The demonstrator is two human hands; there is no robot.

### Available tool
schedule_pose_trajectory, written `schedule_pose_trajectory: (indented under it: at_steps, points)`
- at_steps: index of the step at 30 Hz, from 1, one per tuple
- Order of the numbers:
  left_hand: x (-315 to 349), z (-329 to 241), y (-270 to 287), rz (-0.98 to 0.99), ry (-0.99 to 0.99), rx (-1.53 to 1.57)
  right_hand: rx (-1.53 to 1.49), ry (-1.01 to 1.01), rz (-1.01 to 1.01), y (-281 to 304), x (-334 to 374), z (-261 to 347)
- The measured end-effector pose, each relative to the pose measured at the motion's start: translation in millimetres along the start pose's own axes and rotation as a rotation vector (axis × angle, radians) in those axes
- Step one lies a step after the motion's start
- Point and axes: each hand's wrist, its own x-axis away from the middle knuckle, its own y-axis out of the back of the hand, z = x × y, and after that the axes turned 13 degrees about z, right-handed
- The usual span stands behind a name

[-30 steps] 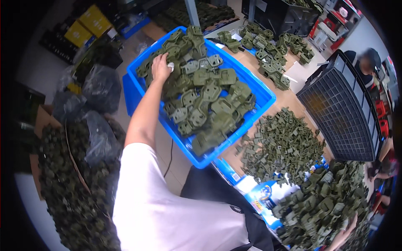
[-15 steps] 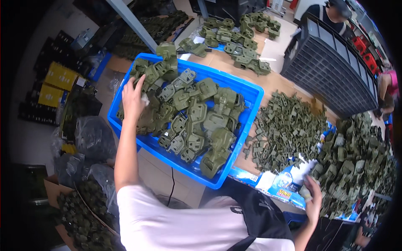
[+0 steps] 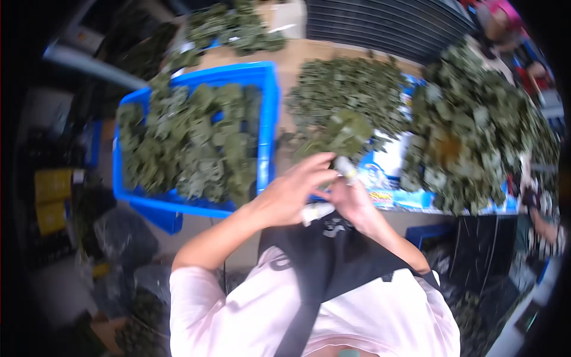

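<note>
My left hand [image 3: 292,189] and my right hand [image 3: 355,205] are close together in front of my chest, fingers bent and some wrapped in white. Just beyond the fingertips is an olive-green moulded plastic part [image 3: 348,132], smeared by motion. Both hands appear closed on its near edge, though the exact grip is blurred. To the left, a blue plastic bin [image 3: 270,119] holds several larger olive-green vehicle-body-like shells [image 3: 205,134]. Behind the held part, many small green pieces [image 3: 339,86] lie heaped on cardboard.
A tall pile of green shells [image 3: 476,131] stands on the right side of the table. At the back is a dark ribbed crate [image 3: 386,24], with more green shells [image 3: 232,27] to its left. Plastic bags [image 3: 122,232] lie at lower left. Another person [image 3: 496,21] is at the far right.
My left hand has left the bin and come right; my right hand has moved left and up to meet it. A green part is now at the fingertips. The view has swung right.
</note>
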Motion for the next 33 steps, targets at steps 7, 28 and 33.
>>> schedule_pose_trajectory:
  at_steps: [7,28,33]
  points:
    - [-16,15,-50,-0.505,0.261,0.217,0.779,0.139,0.027,20,16,13]
    - [18,63,-44,-0.381,0.409,1.474,1.893,0.263,-0.802,186,-11,78]
    - [6,68,-35,-0.462,0.587,1.400,1.848,0.114,-0.787,229,-17,60]
